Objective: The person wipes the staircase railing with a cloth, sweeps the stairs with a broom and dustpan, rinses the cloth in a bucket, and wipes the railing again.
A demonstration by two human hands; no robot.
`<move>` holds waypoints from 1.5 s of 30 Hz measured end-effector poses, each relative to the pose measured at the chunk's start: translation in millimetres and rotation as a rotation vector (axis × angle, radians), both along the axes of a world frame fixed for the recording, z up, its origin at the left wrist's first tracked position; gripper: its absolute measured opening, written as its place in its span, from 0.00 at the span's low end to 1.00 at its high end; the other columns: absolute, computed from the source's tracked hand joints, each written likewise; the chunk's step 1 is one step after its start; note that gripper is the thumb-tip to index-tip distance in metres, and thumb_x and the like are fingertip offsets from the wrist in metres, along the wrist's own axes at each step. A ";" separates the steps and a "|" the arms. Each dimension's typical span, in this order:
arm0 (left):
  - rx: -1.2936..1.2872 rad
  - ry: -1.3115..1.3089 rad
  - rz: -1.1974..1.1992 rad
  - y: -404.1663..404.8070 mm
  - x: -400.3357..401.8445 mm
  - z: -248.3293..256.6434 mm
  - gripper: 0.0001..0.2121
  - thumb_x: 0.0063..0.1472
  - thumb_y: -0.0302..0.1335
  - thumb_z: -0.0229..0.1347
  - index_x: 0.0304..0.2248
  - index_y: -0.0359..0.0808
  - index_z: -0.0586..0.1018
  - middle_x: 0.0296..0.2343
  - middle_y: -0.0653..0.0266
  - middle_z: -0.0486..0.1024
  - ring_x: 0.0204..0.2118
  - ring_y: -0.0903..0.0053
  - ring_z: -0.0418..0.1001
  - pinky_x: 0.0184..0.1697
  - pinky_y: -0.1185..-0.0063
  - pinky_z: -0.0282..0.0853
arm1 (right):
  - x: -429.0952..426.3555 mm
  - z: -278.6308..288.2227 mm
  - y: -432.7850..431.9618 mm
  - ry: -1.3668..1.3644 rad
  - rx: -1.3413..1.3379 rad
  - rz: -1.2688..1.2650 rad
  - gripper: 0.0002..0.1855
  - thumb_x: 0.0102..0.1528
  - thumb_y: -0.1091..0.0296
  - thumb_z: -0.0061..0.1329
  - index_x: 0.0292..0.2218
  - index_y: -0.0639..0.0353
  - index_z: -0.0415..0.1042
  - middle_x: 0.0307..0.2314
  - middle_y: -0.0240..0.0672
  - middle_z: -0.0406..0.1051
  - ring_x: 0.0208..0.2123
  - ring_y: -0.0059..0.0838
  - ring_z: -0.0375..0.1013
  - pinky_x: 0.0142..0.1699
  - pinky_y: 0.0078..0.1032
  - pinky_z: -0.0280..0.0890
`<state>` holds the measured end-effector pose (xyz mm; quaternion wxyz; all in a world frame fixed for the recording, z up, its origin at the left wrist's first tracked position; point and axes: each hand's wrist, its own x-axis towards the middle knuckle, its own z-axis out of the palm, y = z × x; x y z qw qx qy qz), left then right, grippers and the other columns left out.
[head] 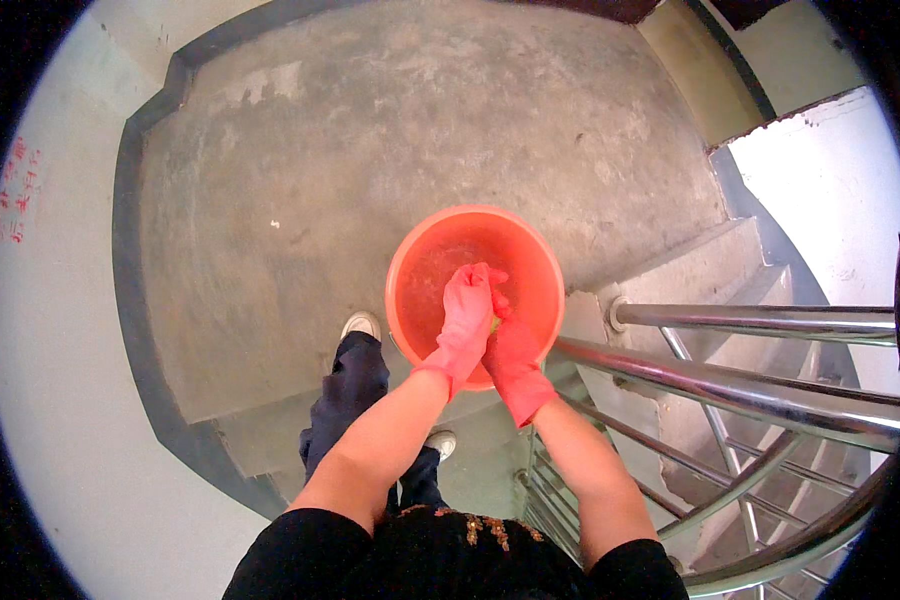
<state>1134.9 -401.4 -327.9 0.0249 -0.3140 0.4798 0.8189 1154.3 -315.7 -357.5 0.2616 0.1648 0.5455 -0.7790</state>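
Before me stands an orange-red plastic bucket (pixel 400 274), with some liquid that seems to lie in its bottom. Both my hands wear pink-red rubber gloves and meet over the bucket. My left hand (pixel 469 307) comes in from the left, its fingers curled against the other hand. From the right reaches my right hand (pixel 511 341), its fingertips partly hidden behind the left. A small bit of something yellow-green (pixel 496 324) shows between the two hands; what it is, and which hand grips it, I cannot tell.
I stand at a concrete stair landing (pixel 420 127), one shoe (pixel 361 325) on it and the other shoe (pixel 442 444) lower down. Metal handrails (pixel 720 382) run along the right, beside concrete steps (pixel 712 259). A white wall (pixel 60 337) with red writing borders the left.
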 end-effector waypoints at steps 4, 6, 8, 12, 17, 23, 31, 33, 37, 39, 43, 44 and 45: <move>0.012 0.030 -0.162 -8.2 2.4 5.6 0.12 0.64 0.31 0.44 0.33 0.33 0.77 0.17 0.66 0.71 0.18 0.80 0.68 0.23 0.79 0.65 | 1.5 20.2 -3.2 0.130 0.054 0.111 0.22 0.57 0.72 0.41 0.53 0.57 0.61 0.49 0.30 0.64 0.54 0.27 0.59 0.57 0.26 0.55; 0.175 0.032 -0.212 -11.7 -3.5 7.8 0.10 0.64 0.31 0.46 0.35 0.34 0.76 0.20 0.66 0.73 0.23 0.80 0.70 0.28 0.79 0.68 | 0.5 12.9 10.0 0.319 0.254 0.201 0.30 0.47 0.77 0.52 0.52 0.55 0.63 0.48 0.30 0.65 0.51 0.26 0.62 0.54 0.25 0.58; 0.347 0.012 -0.256 -14.8 -1.2 12.8 0.10 0.63 0.31 0.47 0.37 0.34 0.76 0.23 0.67 0.74 0.27 0.80 0.72 0.33 0.80 0.70 | -1.9 23.8 28.0 0.405 0.360 0.236 0.37 0.38 0.80 0.60 0.51 0.53 0.64 0.47 0.30 0.65 0.50 0.25 0.64 0.51 0.24 0.61; 0.302 0.216 -0.471 -35.0 8.8 36.1 0.10 0.61 0.29 0.52 0.40 0.34 0.74 0.37 0.68 0.74 0.44 0.80 0.69 0.48 0.80 0.65 | -12.3 66.8 40.9 0.015 -0.034 0.420 0.36 0.41 0.81 0.57 0.52 0.57 0.62 0.43 0.30 0.69 0.44 0.24 0.69 0.44 0.21 0.66; -0.275 0.540 -0.850 -57.8 4.1 35.5 0.12 0.56 0.28 0.56 0.39 0.32 0.75 0.39 0.64 0.74 0.44 0.79 0.69 0.48 0.79 0.63 | -13.5 83.7 50.3 -0.043 -0.075 0.739 0.27 0.45 0.67 0.56 0.47 0.61 0.67 0.37 0.37 0.72 0.33 0.24 0.72 0.24 0.15 0.62; 0.145 0.584 -0.888 -46.0 12.9 63.3 0.17 0.56 0.23 0.52 0.46 0.32 0.71 0.44 0.63 0.72 0.46 0.78 0.68 0.50 0.79 0.62 | 2.6 74.2 40.0 -0.080 -0.266 0.647 0.25 0.42 0.62 0.60 0.40 0.63 0.68 0.23 0.36 0.69 0.19 0.23 0.67 0.18 0.15 0.55; -0.043 0.536 -0.510 -35.6 10.2 49.2 0.18 0.61 0.18 0.39 0.49 0.37 0.71 0.23 0.73 0.72 0.25 0.89 0.66 0.29 0.86 0.65 | -1.6 50.3 22.9 0.182 0.178 0.727 0.33 0.42 0.72 0.61 0.50 0.53 0.62 0.36 0.29 0.69 0.34 0.25 0.69 0.33 0.21 0.65; -0.010 0.516 -0.391 -32.1 10.2 40.2 0.16 0.62 0.19 0.39 0.47 0.37 0.73 0.23 0.72 0.72 0.24 0.89 0.65 0.27 0.86 0.64 | -0.3 48.4 18.0 0.334 0.232 0.779 0.39 0.42 0.72 0.60 0.55 0.52 0.58 0.45 0.30 0.67 0.45 0.28 0.68 0.42 0.24 0.67; -0.155 0.264 -0.147 -27.7 7.3 35.7 0.13 0.63 0.21 0.39 0.39 0.35 0.77 0.24 0.70 0.73 0.22 0.90 0.63 0.25 0.87 0.61 | 10.6 44.9 -1.8 0.384 0.493 0.559 0.36 0.49 0.71 0.53 0.57 0.51 0.54 0.48 0.33 0.65 0.52 0.33 0.62 0.54 0.29 0.60; -0.074 0.169 -0.040 -27.7 6.4 31.7 0.13 0.63 0.21 0.40 0.36 0.35 0.78 0.26 0.69 0.76 0.22 0.88 0.63 0.26 0.87 0.62 | 11.4 31.9 -13.7 0.650 0.855 0.621 0.31 0.53 0.70 0.49 0.57 0.53 0.56 0.48 0.33 0.65 0.51 0.33 0.62 0.54 0.29 0.60; -0.145 0.186 0.090 -18.3 3.0 13.6 0.13 0.63 0.23 0.39 0.34 0.34 0.78 0.21 0.69 0.71 0.18 0.85 0.63 0.20 0.85 0.62 | 8.8 4.7 -12.8 -0.014 -0.023 0.013 0.21 0.60 0.67 0.37 0.54 0.56 0.60 0.49 0.33 0.64 0.49 0.30 0.62 0.54 0.27 0.60; -0.102 0.157 0.108 -11.0 0.6 15.8 0.12 0.62 0.22 0.42 0.32 0.33 0.79 0.27 0.69 0.76 0.22 0.87 0.64 0.25 0.86 0.62 | 7.5 1.4 -3.2 0.018 0.046 0.022 0.21 0.60 0.68 0.35 0.54 0.56 0.60 0.50 0.33 0.63 0.50 0.29 0.61 0.54 0.27 0.59; -0.121 0.157 0.127 -11.1 -0.1 5.0 0.13 0.62 0.23 0.41 0.32 0.35 0.79 0.23 0.69 0.72 0.20 0.86 0.63 0.22 0.85 0.62 | 7.3 1.4 -2.2 0.047 0.098 0.042 0.20 0.60 0.68 0.33 0.54 0.56 0.60 0.50 0.33 0.62 0.51 0.28 0.60 0.54 0.27 0.58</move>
